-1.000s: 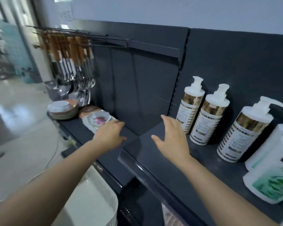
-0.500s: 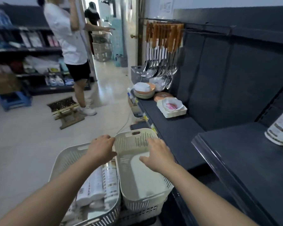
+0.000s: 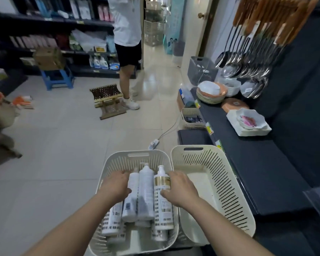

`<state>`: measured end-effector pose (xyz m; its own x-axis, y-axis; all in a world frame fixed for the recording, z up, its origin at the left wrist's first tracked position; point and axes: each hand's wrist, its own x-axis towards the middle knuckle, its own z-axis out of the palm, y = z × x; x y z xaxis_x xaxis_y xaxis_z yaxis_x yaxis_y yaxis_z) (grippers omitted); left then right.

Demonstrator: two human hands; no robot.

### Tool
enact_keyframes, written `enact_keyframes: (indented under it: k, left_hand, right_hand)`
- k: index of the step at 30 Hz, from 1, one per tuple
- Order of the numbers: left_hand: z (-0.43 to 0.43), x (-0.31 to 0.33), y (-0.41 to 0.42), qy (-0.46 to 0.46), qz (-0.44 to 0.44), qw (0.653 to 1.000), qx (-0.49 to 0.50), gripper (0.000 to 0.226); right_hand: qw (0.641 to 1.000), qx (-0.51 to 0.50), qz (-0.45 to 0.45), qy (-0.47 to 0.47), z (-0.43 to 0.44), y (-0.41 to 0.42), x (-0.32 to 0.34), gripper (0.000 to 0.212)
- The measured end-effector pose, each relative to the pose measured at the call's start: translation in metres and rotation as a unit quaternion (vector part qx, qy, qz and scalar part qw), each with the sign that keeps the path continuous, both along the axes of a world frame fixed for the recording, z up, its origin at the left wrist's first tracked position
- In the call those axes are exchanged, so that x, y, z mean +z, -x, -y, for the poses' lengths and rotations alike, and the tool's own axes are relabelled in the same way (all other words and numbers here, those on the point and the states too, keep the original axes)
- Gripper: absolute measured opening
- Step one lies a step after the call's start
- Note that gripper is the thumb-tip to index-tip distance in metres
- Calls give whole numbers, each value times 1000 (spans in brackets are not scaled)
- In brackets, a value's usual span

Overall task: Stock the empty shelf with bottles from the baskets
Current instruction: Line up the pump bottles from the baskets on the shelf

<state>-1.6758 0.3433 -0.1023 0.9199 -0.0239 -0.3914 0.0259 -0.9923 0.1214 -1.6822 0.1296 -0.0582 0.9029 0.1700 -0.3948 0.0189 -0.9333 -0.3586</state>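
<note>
Two cream slotted baskets stand on the floor below me. The left basket (image 3: 137, 155) holds several white pump bottles lying flat. The right basket (image 3: 193, 153) has nothing in it. My left hand (image 3: 115, 185) reaches into the left basket, its fingers curled over a striped-label bottle (image 3: 112, 220). My right hand (image 3: 180, 188) wraps round a gold-banded bottle (image 3: 163, 209), thumb on its front. A plain white bottle (image 3: 146, 191) lies between my hands. The dark shelf (image 3: 257, 163) runs along the right.
Stacked plates (image 3: 211, 93), a white dish (image 3: 248, 122) and hanging ladles (image 3: 248, 61) sit at the shelf's far end. A person (image 3: 127, 43) stands ahead beside a wooden stool (image 3: 107, 100). A power strip (image 3: 153, 144) lies just beyond the baskets.
My view swung from the shelf down to the baskets. Both hands dropped from the basket rims into the left basket and took hold of bottles.
</note>
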Motion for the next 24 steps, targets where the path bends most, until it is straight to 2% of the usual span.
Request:
enact_keyframes:
  k: [4, 7, 11, 14, 19, 21, 24]
  left_hand:
    - [-20, -31, -12, 15, -36, 999, 15, 56]
    - [-30, -52, -19, 19, -77, 996, 28, 44]
    - [-37, -76, -24, 45, -118, 990, 63, 45]
    - [-38, -92, -28, 85, -131, 982, 106, 54]
    - [-38, -114, -36, 123, -134, 969, 167, 82]
    - [-35, -119, -42, 105, -122, 972, 172, 84]
    - [-31, -124, -52, 56, -122, 975, 176, 83]
  right_hand:
    - [999, -7, -35, 11, -24, -22, -24, 72]
    - [998, -13, -58, 15, -34, -36, -42, 71]
    - [996, -16, -87, 11, -41, -54, -66, 74]
    - [994, -13, -105, -2, -43, -69, -86, 76]
    - [990, -31, -137, -12, -40, -93, -121, 103]
    - [987, -45, -154, -12, -42, -100, -133, 110]
    - [987, -54, -147, 24, -50, -109, -144, 109]
